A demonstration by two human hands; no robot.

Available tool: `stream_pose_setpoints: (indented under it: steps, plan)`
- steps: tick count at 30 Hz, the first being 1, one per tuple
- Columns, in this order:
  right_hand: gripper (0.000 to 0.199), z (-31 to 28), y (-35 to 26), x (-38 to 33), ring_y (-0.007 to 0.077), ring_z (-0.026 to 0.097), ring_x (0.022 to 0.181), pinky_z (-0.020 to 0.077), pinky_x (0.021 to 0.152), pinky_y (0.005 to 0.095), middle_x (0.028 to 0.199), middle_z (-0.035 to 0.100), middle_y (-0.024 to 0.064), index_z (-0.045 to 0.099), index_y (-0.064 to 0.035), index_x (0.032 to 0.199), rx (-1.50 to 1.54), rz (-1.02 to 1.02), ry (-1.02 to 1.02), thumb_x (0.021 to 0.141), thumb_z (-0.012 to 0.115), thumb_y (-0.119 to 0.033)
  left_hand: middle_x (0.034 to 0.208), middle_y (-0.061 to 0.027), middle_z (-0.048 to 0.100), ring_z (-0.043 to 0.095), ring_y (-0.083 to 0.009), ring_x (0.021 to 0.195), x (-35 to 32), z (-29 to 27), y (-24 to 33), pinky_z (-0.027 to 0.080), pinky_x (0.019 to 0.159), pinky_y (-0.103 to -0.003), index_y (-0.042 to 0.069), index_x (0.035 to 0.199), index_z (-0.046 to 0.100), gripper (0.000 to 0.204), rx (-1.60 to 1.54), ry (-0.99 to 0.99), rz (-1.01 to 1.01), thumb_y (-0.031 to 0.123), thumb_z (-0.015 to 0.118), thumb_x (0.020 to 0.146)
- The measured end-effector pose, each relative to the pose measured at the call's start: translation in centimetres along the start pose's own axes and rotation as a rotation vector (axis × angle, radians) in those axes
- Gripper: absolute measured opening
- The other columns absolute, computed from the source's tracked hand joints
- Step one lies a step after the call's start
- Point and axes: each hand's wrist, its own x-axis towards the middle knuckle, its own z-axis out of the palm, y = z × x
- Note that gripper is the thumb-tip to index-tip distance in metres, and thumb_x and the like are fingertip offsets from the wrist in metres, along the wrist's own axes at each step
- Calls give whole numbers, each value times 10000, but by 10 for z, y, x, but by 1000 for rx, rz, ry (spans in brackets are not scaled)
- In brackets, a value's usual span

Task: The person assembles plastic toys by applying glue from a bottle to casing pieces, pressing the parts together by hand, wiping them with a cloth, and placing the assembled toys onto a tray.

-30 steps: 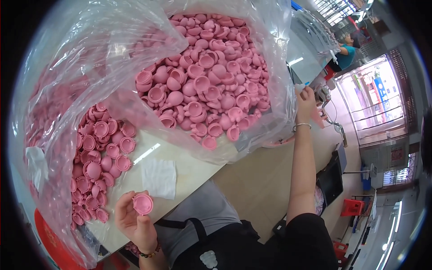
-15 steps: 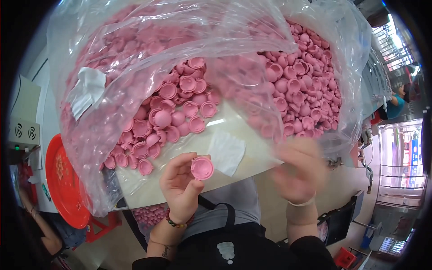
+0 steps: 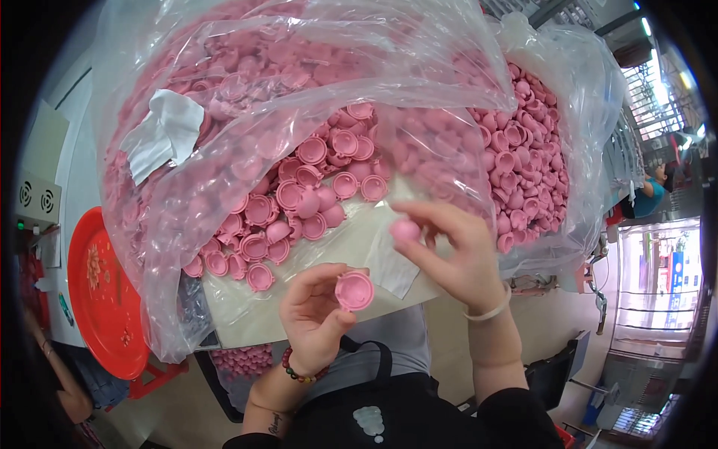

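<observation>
Between its thumb and fingers, my left hand (image 3: pixel 313 318) grips a round pink plastic half-shell (image 3: pixel 354 290), hollow side up with small tabs on its rim. My right hand (image 3: pixel 465 258) pinches a second pink half-shell (image 3: pixel 405 230), its smooth dome showing, up and to the right of the first. The two pieces are apart. Under the right hand lies a white paper sheet (image 3: pixel 398 266) on the pale table (image 3: pixel 277 310). A heap of loose pink half-shells (image 3: pixel 299 202) spills from a clear plastic bag (image 3: pixel 172 247) toward my left hand.
Another bag of pink half-shells (image 3: pixel 523 165) stands at the right. A crumpled white paper (image 3: pixel 166 135) rests on the left bag. A red round tray (image 3: pixel 105 292) is at the far left, near another person's arm (image 3: pixel 63 374). Farther right, a person in blue (image 3: pixel 647 196) is seen.
My right hand has come left from the right-hand bag side and now shows a pink half-shell in its fingers. My left hand still holds its half-shell. The whole view has shifted slightly.
</observation>
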Motion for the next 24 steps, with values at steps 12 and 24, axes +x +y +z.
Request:
stream_pose_setpoints:
  steps: [12,24]
  plan:
    - [300,-5,43,-80,103,511,628,418,562,211,706,555,52,599,6,931,-172,152,189,644,684,22,1067,-134,545,519,-206,1028,17,15,10,382,915,-329,-48,1091,455,438,146,-292,-286,54,666,722]
    - [348,-4,45,-60,193,526,748,431,638,272,868,542,88,594,-8,970,-309,-41,65,629,661,-2,1067,-144,543,542,-204,995,11,8,17,411,891,-318,-61,1094,458,443,278,-184,-129,-70,646,693]
